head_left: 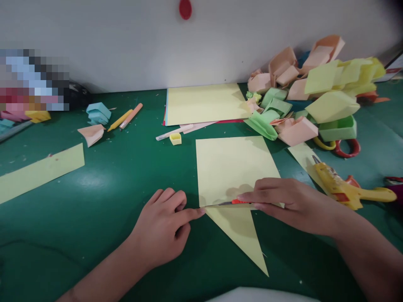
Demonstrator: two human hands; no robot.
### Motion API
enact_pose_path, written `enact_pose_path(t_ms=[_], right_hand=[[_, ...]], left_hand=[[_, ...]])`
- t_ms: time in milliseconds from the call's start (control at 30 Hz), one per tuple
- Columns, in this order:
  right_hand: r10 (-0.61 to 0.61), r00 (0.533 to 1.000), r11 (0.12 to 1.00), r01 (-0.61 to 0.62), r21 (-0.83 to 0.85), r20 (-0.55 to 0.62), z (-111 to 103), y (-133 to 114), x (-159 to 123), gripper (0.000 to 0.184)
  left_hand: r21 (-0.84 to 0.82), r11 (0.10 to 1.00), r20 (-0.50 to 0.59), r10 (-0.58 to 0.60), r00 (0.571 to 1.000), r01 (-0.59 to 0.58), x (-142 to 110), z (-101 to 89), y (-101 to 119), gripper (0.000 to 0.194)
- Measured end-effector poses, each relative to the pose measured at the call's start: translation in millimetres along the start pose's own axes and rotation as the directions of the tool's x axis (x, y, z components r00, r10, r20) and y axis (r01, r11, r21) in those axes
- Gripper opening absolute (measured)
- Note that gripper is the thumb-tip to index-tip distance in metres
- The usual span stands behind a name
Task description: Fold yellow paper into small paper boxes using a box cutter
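A pale yellow sheet of paper (233, 167) lies on the green mat (119, 184), folded so a triangular flap (241, 233) points toward me. My left hand (163, 224) rests on the mat with its index finger pressing the fold's left corner, other fingers curled. My right hand (291, 201) is closed around a red-handled craft knife (234, 202), whose blade lies along the fold line.
A yellow glue gun (344, 186) lies right of the sheet. Folded paper shapes (315, 92) pile at the back right, with red scissors (346, 147) beneath. A stack of sheets (204, 102), pens (126, 117), a yellow strip (37, 172) and a blue folded piece (98, 113) lie around.
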State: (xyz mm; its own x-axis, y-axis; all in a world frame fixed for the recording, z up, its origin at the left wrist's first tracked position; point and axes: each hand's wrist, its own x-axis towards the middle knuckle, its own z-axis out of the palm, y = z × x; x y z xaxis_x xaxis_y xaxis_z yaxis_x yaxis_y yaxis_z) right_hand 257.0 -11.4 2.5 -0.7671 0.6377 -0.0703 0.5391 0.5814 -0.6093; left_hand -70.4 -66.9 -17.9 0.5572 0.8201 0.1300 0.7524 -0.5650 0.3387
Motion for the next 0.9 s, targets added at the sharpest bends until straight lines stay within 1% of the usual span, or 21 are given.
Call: enact_pose_path(t_ms=[100,233,300,400,433,500,567,600,733,900], right_hand=[[0.006,1.0,1.0,-0.006,0.003,-0.003,0.6,-0.4,-0.4,0.04],[0.009,1.0,1.0,-0.009,-0.011,-0.001,0.2,-3.4,-0.3,0.04],[0.0,1.0,1.0,0.0,-0.03,0.003,-0.7,-5.5,-0.2,0.04],[-0.02,1.0,0.998,0.021,-0.06,0.01,-1.8,-8.0,-0.7,0.042],[-0.023,1.0,0.997,0.024,-0.067,0.011,-1.9,-8.6,-1.0,0.042],[-0.021,1.0,0.997,0.022,-0.073,0.009,-1.9,-9.5,-1.5,0.042],[-0.024,1.0,0.997,0.023,-0.073,-0.002,-1.7,-10.0,-1.7,0.042],[-0.026,1.0,0.997,0.025,-0.073,-0.008,-1.5,-10.2,-1.8,0.041],[-0.02,1.0,0.997,0.019,-0.081,-0.004,-0.7,-9.5,-2.4,0.041],[0.002,1.0,0.997,0.0,-0.077,0.022,-0.3,-9.5,-3.4,0.042]], left_hand=[[0.009,1.0,-0.008,0.012,1.0,-0.012,-0.5,0.2,0.6,0.044],[-0.005,0.998,-0.077,0.065,0.995,-0.066,1.7,0.9,2.7,0.036],[-0.039,0.998,-0.109,0.052,0.993,-0.057,4.9,1.9,4.2,0.03],[-0.049,0.999,-0.132,-0.022,0.991,0.016,12.6,4.7,6.1,0.021],[-0.031,0.999,-0.124,-0.048,0.991,0.045,15.7,5.9,6.6,0.023],[0.018,0.996,-0.077,-0.085,0.993,0.087,22.1,8.8,7.4,0.039],[0.052,0.994,-0.029,-0.094,0.995,0.095,27.8,12.1,8.2,0.056],[0.066,0.994,-0.01,-0.092,0.996,0.093,30.1,13.7,8.5,0.061],[0.107,0.991,0.039,-0.09,0.995,0.085,35.0,18.0,9.4,0.067],[0.133,0.984,0.056,-0.124,0.991,0.115,35.0,17.5,9.2,0.068]])
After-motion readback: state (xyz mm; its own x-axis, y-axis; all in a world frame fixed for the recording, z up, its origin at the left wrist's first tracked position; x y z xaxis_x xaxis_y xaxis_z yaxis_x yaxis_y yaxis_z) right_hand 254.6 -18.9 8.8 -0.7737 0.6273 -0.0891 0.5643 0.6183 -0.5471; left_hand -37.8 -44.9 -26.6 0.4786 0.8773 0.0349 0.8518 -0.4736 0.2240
